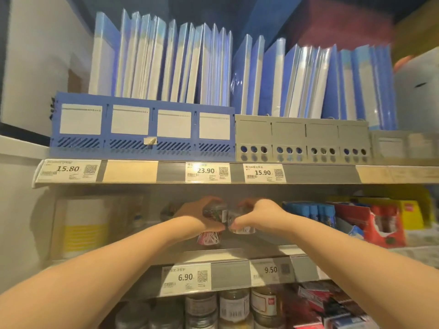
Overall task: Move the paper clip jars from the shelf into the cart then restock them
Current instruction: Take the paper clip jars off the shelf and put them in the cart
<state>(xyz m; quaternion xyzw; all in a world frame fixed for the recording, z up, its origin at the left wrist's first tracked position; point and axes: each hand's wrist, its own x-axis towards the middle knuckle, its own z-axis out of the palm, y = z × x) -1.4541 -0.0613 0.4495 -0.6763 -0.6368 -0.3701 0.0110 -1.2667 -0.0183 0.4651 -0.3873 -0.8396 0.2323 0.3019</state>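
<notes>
Both my arms reach into the middle shelf [237, 254]. My left hand [196, 213] grips a clear paper clip jar [215, 211] with coloured clips inside. My right hand [257, 214] grips a second clear jar [240, 225] right beside it; the two jars touch. Below the left hand's jar a third jar [210, 238] with pink and white clips stands on the shelf, partly hidden by my wrist. No cart is in view.
Blue folders [166, 67] in blue and grey racks fill the shelf above. On the middle shelf stand a yellow and white pack [83, 226] at left and blue packs [311, 210] and a red box [380, 224] at right. Labelled jars [234, 305] stand on the shelf below.
</notes>
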